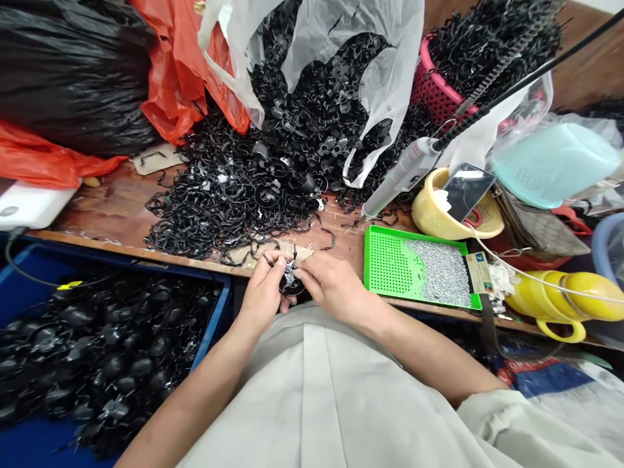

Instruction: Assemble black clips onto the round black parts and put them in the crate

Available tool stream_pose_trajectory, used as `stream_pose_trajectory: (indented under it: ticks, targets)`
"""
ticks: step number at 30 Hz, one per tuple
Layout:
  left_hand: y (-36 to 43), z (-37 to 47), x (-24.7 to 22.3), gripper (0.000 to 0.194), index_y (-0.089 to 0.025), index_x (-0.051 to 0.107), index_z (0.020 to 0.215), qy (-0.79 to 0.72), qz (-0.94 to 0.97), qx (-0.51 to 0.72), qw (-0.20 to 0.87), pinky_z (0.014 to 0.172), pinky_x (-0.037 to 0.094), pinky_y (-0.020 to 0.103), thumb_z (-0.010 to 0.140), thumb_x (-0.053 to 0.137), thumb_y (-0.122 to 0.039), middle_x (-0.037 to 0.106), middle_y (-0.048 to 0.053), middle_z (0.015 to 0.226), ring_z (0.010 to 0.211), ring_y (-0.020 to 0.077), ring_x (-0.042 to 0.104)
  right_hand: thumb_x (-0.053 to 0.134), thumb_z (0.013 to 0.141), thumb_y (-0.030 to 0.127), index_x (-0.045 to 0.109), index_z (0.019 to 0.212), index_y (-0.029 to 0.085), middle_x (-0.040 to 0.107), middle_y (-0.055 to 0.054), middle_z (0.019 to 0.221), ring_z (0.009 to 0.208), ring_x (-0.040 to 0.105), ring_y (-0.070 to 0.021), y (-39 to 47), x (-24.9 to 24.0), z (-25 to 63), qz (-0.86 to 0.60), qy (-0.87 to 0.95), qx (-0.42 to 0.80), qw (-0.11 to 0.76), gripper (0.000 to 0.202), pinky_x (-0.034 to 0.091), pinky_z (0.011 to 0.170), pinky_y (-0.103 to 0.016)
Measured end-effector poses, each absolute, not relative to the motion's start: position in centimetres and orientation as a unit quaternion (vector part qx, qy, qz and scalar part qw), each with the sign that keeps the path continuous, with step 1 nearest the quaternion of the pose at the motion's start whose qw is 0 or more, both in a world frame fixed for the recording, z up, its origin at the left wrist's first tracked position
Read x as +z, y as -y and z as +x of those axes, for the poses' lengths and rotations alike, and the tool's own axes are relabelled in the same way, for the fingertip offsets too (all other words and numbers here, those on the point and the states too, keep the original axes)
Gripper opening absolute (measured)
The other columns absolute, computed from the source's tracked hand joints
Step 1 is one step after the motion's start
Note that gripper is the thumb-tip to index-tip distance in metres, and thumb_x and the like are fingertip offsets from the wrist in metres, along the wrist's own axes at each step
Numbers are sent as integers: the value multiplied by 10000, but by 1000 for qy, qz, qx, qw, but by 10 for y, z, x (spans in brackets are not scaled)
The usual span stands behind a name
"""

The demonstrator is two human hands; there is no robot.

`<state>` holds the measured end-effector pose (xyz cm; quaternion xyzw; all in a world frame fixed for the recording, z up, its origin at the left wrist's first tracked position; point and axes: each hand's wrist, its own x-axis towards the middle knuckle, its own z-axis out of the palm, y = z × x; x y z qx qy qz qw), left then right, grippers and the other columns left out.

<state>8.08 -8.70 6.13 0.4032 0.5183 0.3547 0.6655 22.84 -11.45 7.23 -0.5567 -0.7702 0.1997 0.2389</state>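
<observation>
One round black part point(291, 286) with a silvery middle is between the person's two hands, at the front edge of the worktop point(97, 214) and close before the pale garment point(316, 383); the left hand point(263, 289) grips it from the left side, with thumb and fingers closed on it; the right hand point(334, 283) is also closed, its thumb and fingertips pinching the same part from the right side; the small detail between the fingers is too tiny to tell; behind the hands, a heap of black pieces point(209, 201) spreads over the worktop, and it reaches back to an open white plastic bag point(400, 65), which has more such pieces in it; to the right of the hands lies a green tray point(387, 263), with many small silvery pieces point(439, 273) gathered in its right part; behind this tray stands a yellow bowl point(426, 218), and a phone point(468, 192) rests tilted on it; near the bowl, a grey cylindrical tool point(402, 179) slants down, its tip close to the worktop, though I cannot tell whether they touch; at the left, lower than the worktop, a blue bin point(212, 328) holds many black rounded parts point(114, 364)
</observation>
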Motion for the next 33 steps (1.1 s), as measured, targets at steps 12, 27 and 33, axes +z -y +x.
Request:
stream_pose_trajectory:
  ticks: [12,27,33]
  targets:
    - [74,51,57,276,-237,495,922,-583,377,415,588,269,284,144,840,521,-498,497,-76,554,323,70,399,495,917,209,609,938,176,680,-68,890,791,620,-181,62,77,253,-620,736,212,170,121,444,720,-279]
    - [78,34,64,425,-218,544,956,-580,367,417,595,272,262,152,757,588,-591,460,-75,448,324,104,417,421,906,106,676,1009,173,579,-143,1079,1006,548,-248,-65,106,280,-742,657,-45,129,283,447,847,-361]
    - [77,39,61,384,-209,519,947,-538,386,400,633,289,312,163,789,570,-555,542,-51,539,376,112,479,404,963,227,642,1093,200,575,-113,1076,1001,542,-239,-4,104,275,-685,723,-59,68,272,434,856,-342]
